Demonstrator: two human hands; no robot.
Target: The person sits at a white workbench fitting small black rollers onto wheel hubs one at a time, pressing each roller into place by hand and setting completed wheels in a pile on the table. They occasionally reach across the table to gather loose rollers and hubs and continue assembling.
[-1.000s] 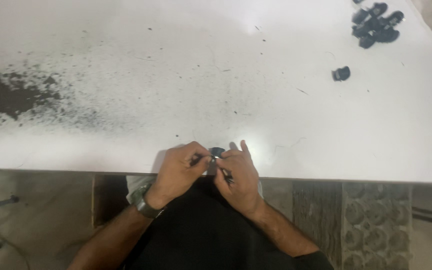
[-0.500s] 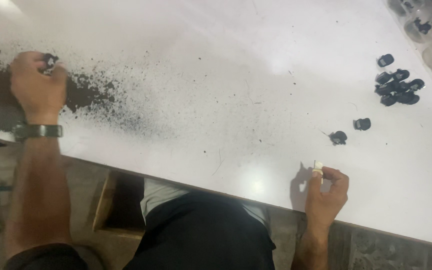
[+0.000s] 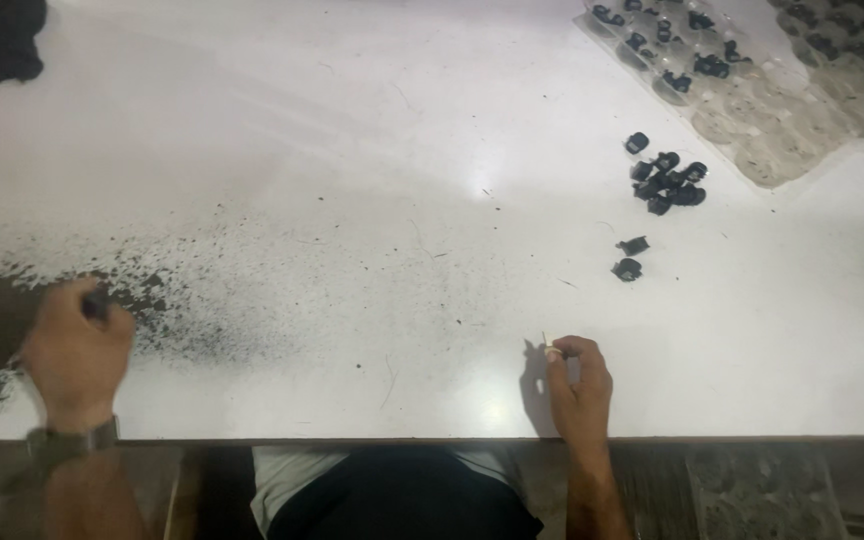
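resting near the table's (image 3: 372, 150) front edge, our right hand (image 3: 580, 385) is curled nearly shut, thumb and forefinger pinching a small pale pin-like piece (image 3: 548, 349) that pokes up at the fist's 11 o'clock. our left hand (image 3: 74, 352), with a watch (image 3: 72, 440) on its wrist, sits far off at 9 o'clock, closed around a small dark part (image 3: 98, 305) over a patch of black dust (image 3: 182, 310); only a corner of that part shows.

we judge the pale piece very light, stiff and easy to drop, so a fingertip pinch low on its shank suits it best. the dark part looks like hard moulded plastic, light, perhaps slick with dust; we would grip it across its body.

at 1 o'clock from the right hand lie two loose black parts (image 3: 630, 258), beyond them a small heap (image 3: 667, 180), and further on a clear blister tray (image 3: 752, 90) holding more.
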